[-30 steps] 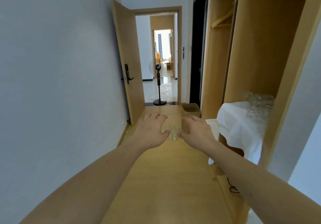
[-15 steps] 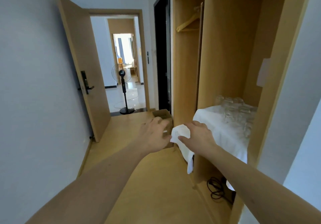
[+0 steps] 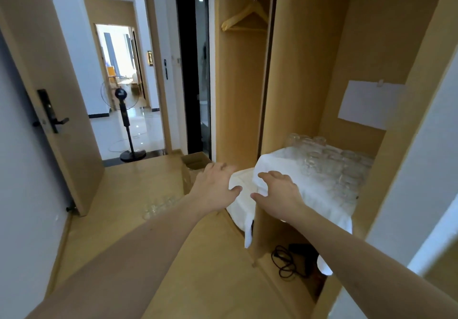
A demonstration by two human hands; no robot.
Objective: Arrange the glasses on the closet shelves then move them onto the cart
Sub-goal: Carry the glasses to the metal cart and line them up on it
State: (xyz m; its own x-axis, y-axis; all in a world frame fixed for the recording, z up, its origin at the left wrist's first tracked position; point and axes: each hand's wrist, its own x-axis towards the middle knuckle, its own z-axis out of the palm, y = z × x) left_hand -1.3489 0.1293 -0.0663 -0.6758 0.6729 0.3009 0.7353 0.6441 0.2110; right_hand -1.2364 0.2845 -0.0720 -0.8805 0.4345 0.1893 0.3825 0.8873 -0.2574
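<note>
Blurring glasses (image 3: 332, 167), left hand (image 3: 215, 187) and right hand (image 3: 277, 192) spread, holding nothing

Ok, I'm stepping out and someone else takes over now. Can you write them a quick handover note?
Left hand and right hand: both open, holding nothing, reaching toward the closet.
Glasses: clustered on the white cloth covering the shelf. A few more glasses appear to stand on the floor, blurred.
Done: many glasses on the shelf.
Left: tidy them, then move all to the cart, which isn't in view.

Pale walls, wooden floor (image 3: 128, 194), open door (image 3: 49, 90), standing fan (image 3: 124, 100) beyond.
</note>
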